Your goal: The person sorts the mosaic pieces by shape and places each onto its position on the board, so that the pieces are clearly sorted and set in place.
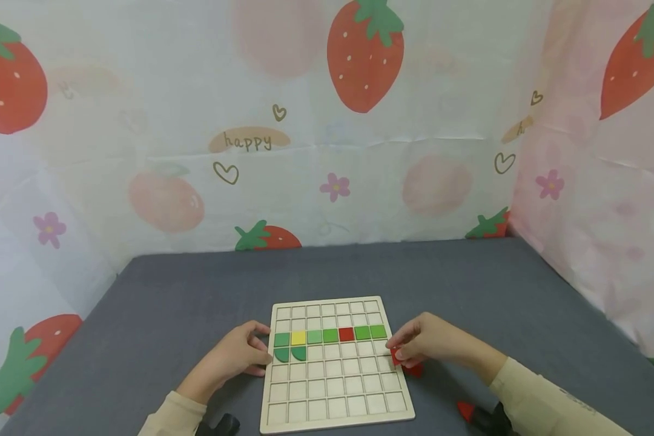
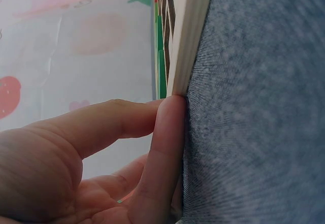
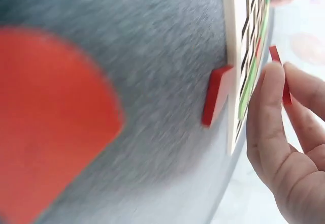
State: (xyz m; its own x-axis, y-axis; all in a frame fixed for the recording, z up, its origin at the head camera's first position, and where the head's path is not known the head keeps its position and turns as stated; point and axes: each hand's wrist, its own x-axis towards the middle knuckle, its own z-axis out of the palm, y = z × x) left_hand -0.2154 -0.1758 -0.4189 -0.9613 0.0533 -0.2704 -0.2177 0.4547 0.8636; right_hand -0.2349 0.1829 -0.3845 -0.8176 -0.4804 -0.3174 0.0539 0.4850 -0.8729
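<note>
A pale wooden grid board (image 1: 329,369) lies flat on the table. One row holds green, yellow and red square tiles, with two green quarter-round tiles (image 1: 298,353) below its left end. My left hand (image 1: 238,351) touches the board's left edge; in the left wrist view its fingertips (image 2: 170,109) rest against the edge. At the right edge, my right hand (image 1: 422,340) pinches a flat red tile (image 3: 287,89) between thumb and fingers, raised above the board. Another red tile (image 3: 217,96) leans on or lies against the board's right side.
A red piece with a rounded edge (image 3: 51,117) lies near the right wrist, beside a black wrist device (image 1: 490,419). Another black device (image 1: 226,425) shows by the left wrist. Dark grey cloth (image 1: 196,303) covers the table; strawberry-print curtains (image 1: 316,151) stand behind and at the sides.
</note>
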